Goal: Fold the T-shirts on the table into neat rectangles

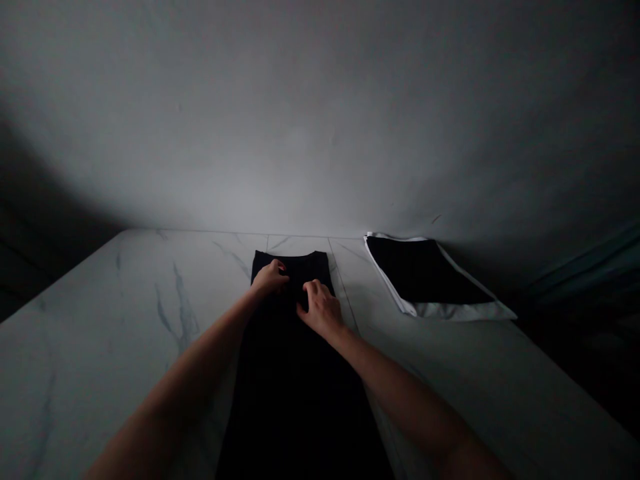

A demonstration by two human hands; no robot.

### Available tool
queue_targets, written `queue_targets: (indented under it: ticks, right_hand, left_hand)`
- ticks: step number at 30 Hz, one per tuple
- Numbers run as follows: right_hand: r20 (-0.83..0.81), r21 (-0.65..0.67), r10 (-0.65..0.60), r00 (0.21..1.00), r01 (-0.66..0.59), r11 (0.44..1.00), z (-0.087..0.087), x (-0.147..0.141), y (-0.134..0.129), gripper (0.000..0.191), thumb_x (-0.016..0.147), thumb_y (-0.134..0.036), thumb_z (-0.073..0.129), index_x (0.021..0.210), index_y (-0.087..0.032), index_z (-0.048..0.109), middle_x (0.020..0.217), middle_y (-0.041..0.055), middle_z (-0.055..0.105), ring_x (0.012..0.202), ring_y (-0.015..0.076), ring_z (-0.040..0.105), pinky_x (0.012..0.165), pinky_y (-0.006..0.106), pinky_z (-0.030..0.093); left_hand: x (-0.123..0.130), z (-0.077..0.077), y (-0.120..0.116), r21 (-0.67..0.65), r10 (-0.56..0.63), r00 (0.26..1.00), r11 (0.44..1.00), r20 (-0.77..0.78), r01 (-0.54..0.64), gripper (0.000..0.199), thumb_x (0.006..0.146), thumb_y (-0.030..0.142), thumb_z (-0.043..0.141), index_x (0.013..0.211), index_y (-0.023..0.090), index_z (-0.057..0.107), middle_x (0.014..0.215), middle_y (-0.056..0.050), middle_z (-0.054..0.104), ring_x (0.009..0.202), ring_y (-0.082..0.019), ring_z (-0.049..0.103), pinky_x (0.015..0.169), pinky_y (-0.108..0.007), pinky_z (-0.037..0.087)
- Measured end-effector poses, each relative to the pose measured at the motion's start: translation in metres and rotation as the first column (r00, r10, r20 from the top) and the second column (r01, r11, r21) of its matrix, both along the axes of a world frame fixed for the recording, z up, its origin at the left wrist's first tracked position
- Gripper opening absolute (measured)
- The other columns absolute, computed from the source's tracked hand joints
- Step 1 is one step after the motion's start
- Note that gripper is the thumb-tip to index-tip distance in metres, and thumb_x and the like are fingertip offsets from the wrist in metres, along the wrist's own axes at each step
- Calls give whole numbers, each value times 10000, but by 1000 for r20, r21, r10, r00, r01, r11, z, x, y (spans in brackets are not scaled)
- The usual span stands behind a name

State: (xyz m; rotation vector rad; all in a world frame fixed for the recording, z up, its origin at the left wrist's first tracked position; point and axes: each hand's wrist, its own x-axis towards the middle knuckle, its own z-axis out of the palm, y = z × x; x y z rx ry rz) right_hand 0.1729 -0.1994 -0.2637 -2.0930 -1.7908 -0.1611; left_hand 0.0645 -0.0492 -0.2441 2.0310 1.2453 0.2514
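Black cloth (300, 387), both hands (271, 278) (323, 310) forward, fingers (313, 287) curled

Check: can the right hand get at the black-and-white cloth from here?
Probably yes: the right hand is at the dark garment, and the black-and-white cloth lies to its right on the tabletop, with nothing visible standing between.

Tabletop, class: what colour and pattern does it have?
The tabletop looks whitish with grey, marble-like veins, seen in the head view.
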Motion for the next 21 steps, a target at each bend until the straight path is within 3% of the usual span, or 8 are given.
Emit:
queue_targets:
  ticks: [8,15,21]
  right_hand:
    - [-15,8,27,1000,-26,1000,-5,5,-3,269,856,-95,593,1095,-218,591,1098,100,623,1005,248,596,781,336,524]
    - [-103,187,54,993,-34,982,-8,13,0,191,875,-125,535,1017,-211,630,992,89,664,969,237,602,814,330,493]
    - [-58,112,242,968,-235,966,-4,20,-2,60,836,-183,585,837,-209,638,898,75,647,924,246,561,867,374,462]
  left_hand:
    - [2,-3,5,-30,-23,1000,999,9,23,409,834,170,585,1240,135,542,648,25,651,543,-140,639,530,-217,442]
    - [1,-7,8,-2,-29,999,1000,25,29,396,830,176,599,1222,138,552,639,34,638,525,-137,627,546,-228,454]
    - [1,-6,8,-24,-18,1000,1000,17,19,398,834,172,596,1227,135,547,626,30,638,523,-145,627,536,-230,456]
